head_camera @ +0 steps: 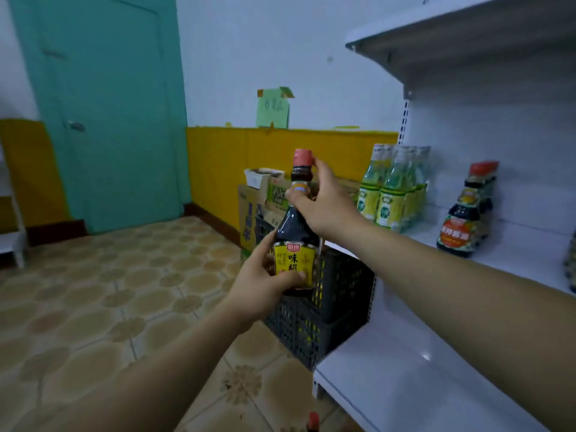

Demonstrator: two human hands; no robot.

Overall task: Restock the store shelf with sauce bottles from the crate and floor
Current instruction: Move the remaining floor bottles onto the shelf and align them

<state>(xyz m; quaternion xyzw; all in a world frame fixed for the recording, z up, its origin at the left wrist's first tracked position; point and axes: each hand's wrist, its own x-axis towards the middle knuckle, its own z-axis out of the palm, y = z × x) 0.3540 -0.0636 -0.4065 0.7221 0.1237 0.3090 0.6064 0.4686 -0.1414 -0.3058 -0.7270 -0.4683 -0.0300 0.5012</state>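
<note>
Head view: left hand [260, 283] grips dark sauce bottle [296, 232] at yellow label, right hand [324, 202] pinches neck (red cap up), upright, held above crate [327, 310] beside shelf [514, 247].

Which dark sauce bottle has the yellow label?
The held bottle, gripped by the left hand and right hand; the dark bottles on the shelf carry orange labels.

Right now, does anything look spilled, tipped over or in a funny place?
Nothing looks spilled or broken. The dark sauce bottle is upright, left hand gripping its label, right hand its neck. Only oddity: a red cap at the bottom edge, down by the floor beside the shelf.
</note>
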